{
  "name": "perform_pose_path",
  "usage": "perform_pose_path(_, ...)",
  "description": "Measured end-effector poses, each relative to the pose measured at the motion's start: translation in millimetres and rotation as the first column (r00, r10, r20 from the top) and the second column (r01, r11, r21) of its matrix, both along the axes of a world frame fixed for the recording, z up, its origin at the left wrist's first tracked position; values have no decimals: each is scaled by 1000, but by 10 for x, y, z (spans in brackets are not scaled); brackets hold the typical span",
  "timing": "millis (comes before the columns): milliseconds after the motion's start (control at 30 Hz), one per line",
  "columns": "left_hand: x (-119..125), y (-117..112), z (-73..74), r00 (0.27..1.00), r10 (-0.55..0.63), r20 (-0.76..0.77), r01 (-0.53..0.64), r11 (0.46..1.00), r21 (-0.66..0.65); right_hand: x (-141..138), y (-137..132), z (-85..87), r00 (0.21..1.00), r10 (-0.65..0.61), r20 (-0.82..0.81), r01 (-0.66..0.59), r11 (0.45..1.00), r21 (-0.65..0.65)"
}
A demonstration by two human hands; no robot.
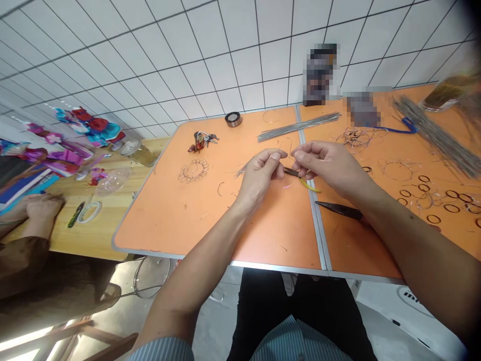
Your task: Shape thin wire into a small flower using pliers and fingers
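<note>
Over the seam of the orange folding table [161, 220], my left hand [265, 168] and my right hand [319, 163] are close together, each in a pinch. A thin bent wire [290, 145] shows between the fingertips; its ends are too fine to follow. Under my hands lies a tool with a dark metal part and a yellow handle [310, 186], partly hidden. A dark pointed tool [338, 209] rests below my right forearm, which covers its rear end. Left of my left hand is a flower-shaped wire ring [193, 171].
A bundle of straight wires [298, 126], a roll of black tape [233, 119] and keys [205, 140] lie toward the wall. Several dark rings [434, 219] and a larger wire bundle [439, 135] are at right. A person's hands [43, 203] rest at the wooden table on the left.
</note>
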State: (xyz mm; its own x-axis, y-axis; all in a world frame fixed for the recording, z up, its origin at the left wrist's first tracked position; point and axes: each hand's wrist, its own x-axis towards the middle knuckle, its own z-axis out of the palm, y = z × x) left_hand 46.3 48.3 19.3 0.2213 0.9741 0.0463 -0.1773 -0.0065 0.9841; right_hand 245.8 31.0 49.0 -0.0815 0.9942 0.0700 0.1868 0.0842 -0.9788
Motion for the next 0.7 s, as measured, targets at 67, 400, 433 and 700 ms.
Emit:
perform_pose_path(67, 4, 6, 27, 999, 41, 27, -41, 999, -23, -35, -12, 9, 998, 36, 51, -34, 999, -39)
perform_pose_path(400, -65, 14, 71, 999, 35, -30, -35, 999, -16, -56, -19, -49, 988, -50, 147, 37, 995, 93)
perform_pose_path(433, -64, 15, 63, 999, 36, -21, -37, 999, -24, -54, -22, -59, 986, -53, 159, 35, 993, 117)
perform_pose_path(700, -67, 45, 55, 998, 16, 52, -11, 995, -95, -54, -33, -10, 992, -51, 115, 37, 993, 114)
